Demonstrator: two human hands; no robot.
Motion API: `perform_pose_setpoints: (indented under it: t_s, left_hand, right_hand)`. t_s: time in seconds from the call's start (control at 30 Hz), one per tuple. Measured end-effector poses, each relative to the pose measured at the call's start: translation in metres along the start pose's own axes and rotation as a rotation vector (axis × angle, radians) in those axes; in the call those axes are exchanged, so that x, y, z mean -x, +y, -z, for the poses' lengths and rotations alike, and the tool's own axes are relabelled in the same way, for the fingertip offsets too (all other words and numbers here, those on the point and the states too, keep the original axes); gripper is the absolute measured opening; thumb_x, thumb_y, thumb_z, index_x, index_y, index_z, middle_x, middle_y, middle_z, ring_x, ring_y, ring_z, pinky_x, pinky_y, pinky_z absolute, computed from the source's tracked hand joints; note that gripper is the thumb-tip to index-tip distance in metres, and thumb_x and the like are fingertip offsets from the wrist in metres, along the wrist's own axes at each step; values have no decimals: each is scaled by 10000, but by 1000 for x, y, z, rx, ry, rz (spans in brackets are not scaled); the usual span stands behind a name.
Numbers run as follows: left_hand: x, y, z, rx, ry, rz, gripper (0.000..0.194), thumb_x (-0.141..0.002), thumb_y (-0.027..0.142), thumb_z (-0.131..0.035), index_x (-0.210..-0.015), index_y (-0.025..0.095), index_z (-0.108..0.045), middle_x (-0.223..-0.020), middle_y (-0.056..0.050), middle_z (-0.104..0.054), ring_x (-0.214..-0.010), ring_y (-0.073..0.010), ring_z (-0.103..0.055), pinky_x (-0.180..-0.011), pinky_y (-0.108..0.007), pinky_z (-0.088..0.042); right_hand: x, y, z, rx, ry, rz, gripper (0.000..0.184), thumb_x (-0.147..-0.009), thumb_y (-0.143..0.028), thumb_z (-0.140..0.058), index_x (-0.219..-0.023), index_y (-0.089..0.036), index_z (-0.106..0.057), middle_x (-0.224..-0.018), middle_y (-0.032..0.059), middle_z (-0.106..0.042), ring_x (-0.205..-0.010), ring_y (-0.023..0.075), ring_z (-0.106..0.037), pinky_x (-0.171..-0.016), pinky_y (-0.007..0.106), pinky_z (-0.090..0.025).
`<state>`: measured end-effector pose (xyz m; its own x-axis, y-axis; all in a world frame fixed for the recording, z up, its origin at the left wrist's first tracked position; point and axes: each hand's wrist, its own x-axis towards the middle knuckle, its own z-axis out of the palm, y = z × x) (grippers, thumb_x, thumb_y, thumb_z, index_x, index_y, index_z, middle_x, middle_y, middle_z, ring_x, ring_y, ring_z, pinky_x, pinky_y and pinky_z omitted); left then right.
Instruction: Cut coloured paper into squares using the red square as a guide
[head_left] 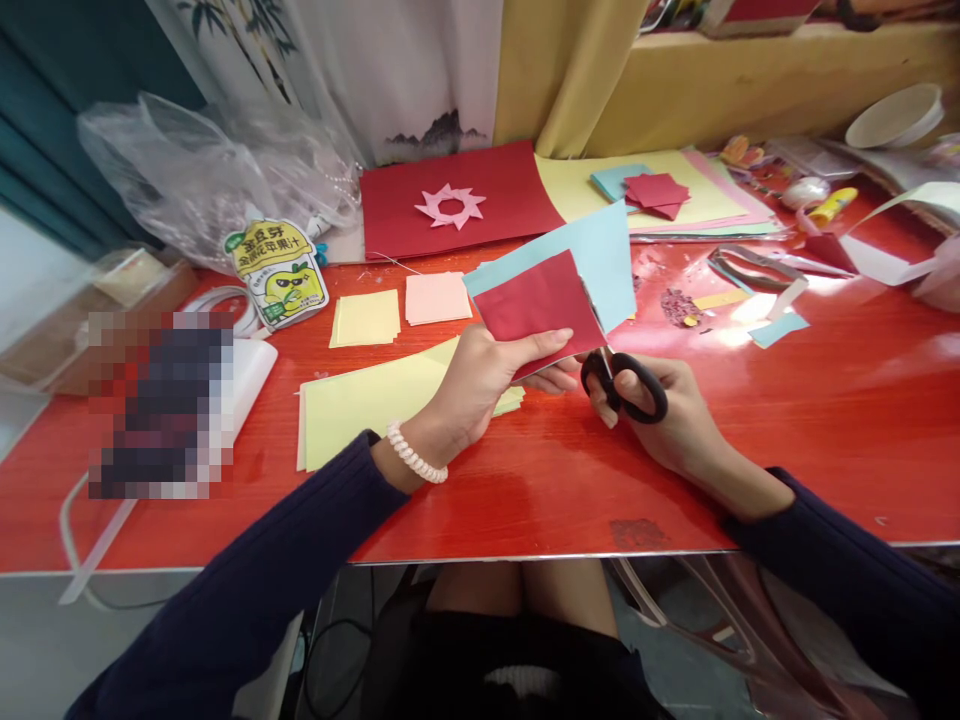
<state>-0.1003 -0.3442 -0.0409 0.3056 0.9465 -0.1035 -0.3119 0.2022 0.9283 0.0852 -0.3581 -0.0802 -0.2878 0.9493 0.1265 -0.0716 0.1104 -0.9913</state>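
Observation:
My left hand [487, 385] is closed on a red paper square [529, 305] laid over a larger light blue sheet [604, 250], its thumb flat on the red. In my right hand [667, 410] are black-handled scissors [645, 388], with thumb and fingers through the loops. Their blades run along the right edge of the red square, where the blue sheet is partly cut. Under my left forearm lie pale yellow-green sheets [360, 405]. Beyond them sit a small yellow paper stack [365, 318] and a pink paper stack [437, 298].
Behind my hands, a pink folded paper ring [427, 210] rests on a dark red sheet [382, 190]. Small red squares [657, 194] lie on yellow paper. Further right are paper scraps [780, 330] and a white bowl [896, 118]. At left stands a printed pouch [281, 280].

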Motion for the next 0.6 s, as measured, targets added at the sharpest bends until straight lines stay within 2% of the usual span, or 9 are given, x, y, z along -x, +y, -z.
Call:
perform_pose_setpoints:
  t_s: [0.2,0.6]
  left_hand:
    - [2,-1,0,2,-28,21,191,-762,290,-702,-772,102,-674,-669,-29,-697,-567,-117,-662,-596,-227,-535]
    - [2,-1,-1,-35,-16,48,192,-755,306,-699,-779,118,-662,-685,-33,-700,-568,-118,-653,-607,-243,-523]
  right_hand:
    - [-1,1,1,-19,-1,11,348,-819,-467,-635,-624,-184,-582,-517,-21,-510,-486,105,-398,-511,278,-251]
    - [-1,-1,4,-9,14,13,349,-811,-418,-667,-584,-173,-566,-515,-17,-525,-493,99,-421,-526,271,-278]
